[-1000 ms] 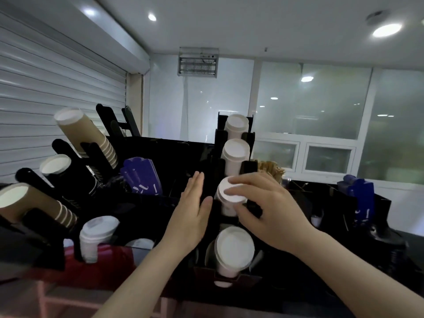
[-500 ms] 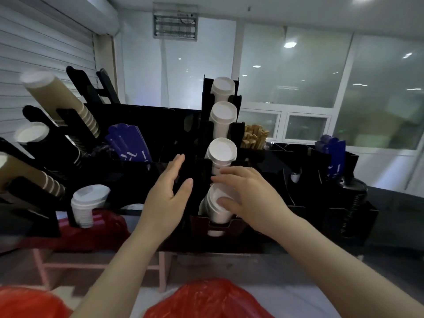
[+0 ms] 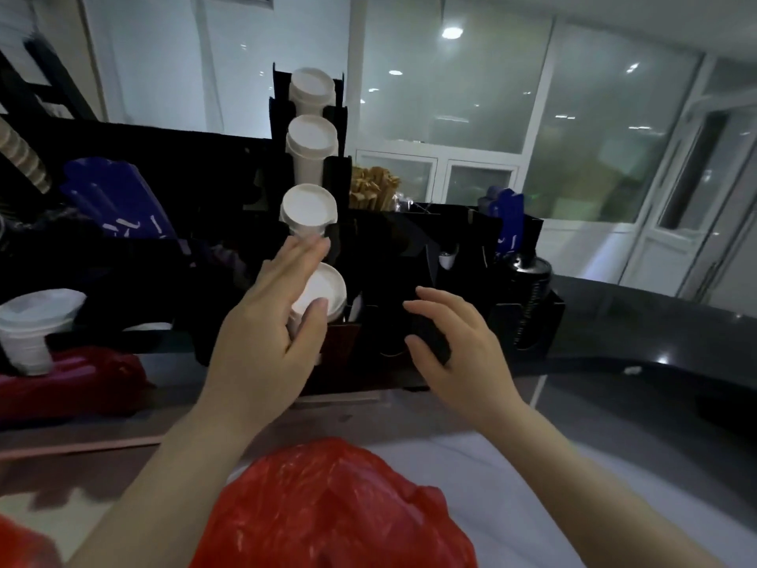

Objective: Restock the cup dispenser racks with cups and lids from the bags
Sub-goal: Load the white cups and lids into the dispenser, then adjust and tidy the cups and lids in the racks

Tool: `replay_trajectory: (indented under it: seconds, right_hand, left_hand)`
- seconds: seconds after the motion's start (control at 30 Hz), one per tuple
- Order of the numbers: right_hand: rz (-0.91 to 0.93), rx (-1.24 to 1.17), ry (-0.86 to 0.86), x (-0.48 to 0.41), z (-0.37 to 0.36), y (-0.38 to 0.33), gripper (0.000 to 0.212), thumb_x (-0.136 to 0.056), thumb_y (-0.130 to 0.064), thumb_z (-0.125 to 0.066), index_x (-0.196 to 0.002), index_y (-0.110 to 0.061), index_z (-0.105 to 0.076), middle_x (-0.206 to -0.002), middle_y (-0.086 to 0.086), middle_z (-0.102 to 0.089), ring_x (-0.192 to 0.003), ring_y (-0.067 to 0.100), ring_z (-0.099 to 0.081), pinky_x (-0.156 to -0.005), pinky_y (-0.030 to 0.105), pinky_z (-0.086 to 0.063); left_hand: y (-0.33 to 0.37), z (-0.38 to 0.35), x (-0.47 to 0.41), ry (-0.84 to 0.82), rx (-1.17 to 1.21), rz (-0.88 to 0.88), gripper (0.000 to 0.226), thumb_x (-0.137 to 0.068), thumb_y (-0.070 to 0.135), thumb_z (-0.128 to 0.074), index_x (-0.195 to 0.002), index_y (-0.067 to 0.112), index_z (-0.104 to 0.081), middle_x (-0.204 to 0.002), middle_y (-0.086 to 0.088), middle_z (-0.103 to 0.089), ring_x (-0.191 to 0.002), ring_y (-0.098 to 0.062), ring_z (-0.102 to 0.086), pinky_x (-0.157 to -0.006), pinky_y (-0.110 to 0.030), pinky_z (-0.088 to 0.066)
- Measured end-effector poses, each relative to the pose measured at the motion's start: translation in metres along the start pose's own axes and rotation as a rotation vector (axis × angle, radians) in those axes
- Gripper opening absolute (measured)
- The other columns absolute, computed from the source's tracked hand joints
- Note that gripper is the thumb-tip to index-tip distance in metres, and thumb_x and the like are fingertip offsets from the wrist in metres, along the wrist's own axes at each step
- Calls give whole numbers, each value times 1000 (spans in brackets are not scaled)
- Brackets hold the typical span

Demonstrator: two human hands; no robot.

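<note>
A black upright dispenser rack (image 3: 339,186) holds several stacks of white lids, one above another. My left hand (image 3: 270,317) is in front of the lowest white lid stack (image 3: 325,291), fingers spread and relaxed, thumb near its rim; I cannot tell whether it touches. My right hand (image 3: 454,342) hovers to the right of that stack, fingers loosely curled, holding nothing. A red plastic bag (image 3: 336,506) lies below both hands at the bottom centre.
A second red bag (image 3: 73,379) lies at the left under a stack of white cups (image 3: 28,330). Blue packets (image 3: 118,202), wooden stirrers (image 3: 372,190), a black lid stack (image 3: 528,297) and brown cups (image 3: 20,157) fill the black organiser. A dark counter (image 3: 655,321) runs right.
My right hand has let go of the lowest lid stack and drawn back to the right. My left hand has moved right, in front of that stack. The view has tilted down.
</note>
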State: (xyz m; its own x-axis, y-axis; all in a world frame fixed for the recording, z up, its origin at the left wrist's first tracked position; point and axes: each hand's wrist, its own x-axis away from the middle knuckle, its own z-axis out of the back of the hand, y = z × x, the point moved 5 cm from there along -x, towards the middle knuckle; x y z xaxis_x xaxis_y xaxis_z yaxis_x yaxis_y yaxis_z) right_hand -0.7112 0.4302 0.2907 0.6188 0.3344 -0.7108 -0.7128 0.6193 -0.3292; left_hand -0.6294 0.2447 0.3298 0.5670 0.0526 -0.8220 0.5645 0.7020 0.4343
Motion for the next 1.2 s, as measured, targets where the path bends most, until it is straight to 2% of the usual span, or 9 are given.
replay_trajectory:
  seconds: [0.13,0.33,0.43,0.6,0.7,0.8,0.87,0.93,1.2]
  right_hand:
    - [-47,0,-5,3,24,43,33,-86,-18,-68,-118,-21,-65,-132,-7,-54,-125,12,-47,-100,18,-32]
    - [-21,33,81,-11,79,121,35,-83,-12,-69,-117,-19,-65,-128,-5,-57,-119,16,-52,-100,28,-40]
    - [-22,75,103,-27,101,163,37,-83,-10,-67,-118,-19,-63,-125,-4,-60,-115,16,-55,-97,22,-38]
    - [12,161,-6,-54,105,213,47,-84,-13,-66,-129,-23,-54,-136,-4,-53,-121,17,-52,-93,23,-36]
    - [86,200,-131,-65,95,227,57,-85,-18,-67,-137,-25,-46,-148,-6,-40,-138,14,-34,-101,24,-29]
    - [131,246,-273,-69,84,241,68,-85,-24,-68,-144,-29,-36,-154,-9,-29,-144,12,-19,-110,31,-26]
    - [119,266,-330,-71,79,252,70,-85,-29,-68,-146,-30,-33,-154,-9,-29,-144,12,-19,-112,32,-24]
    - [106,254,-325,-72,78,260,69,-84,-32,-69,-145,-28,-36,-151,-8,-35,-142,13,-24,-112,30,-24]
    - [116,221,-292,-75,81,264,66,-77,-36,-76,-137,-29,-49,-145,-7,-45,-136,15,-35,-108,31,-29]
  left_hand:
    - [18,-30,-2,24,-55,-40,49,-91,21,-45,-140,23,-38,-141,28,-28,-138,4,-25,-112,-37,-33]
    - [39,-94,-6,80,-110,-56,46,-90,7,-47,-136,10,-48,-142,6,-42,-138,-3,-29,-114,-27,-25]
    - [38,-130,-7,64,-132,-9,46,-90,7,-47,-135,10,-48,-141,4,-43,-137,-5,-30,-115,-25,-23]
    - [21,-188,-20,-3,-179,83,49,-90,14,-45,-139,16,-44,-145,9,-36,-139,-1,-23,-115,-16,-12]
    - [4,-217,-35,-48,-240,132,51,-94,16,-48,-144,20,-37,-152,6,-29,-141,0,-13,-114,-13,-4]
    - [-15,-246,-48,-147,-397,215,62,-96,34,-42,-151,20,-17,-159,1,-12,-143,-5,1,-116,-26,5]
    - [-27,-262,-46,-216,-609,256,69,-95,47,-34,-151,19,-7,-160,-1,-6,-145,-12,3,-115,-33,10]
    - [-32,-269,-41,-203,-769,222,71,-93,51,-30,-151,16,-10,-159,-3,-10,-146,-16,-5,-113,-36,14]
    - [-33,-270,-37,-227,-862,206,71,-90,44,-46,-148,11,-23,-155,-7,-27,-132,-20,-40,-115,-40,2]
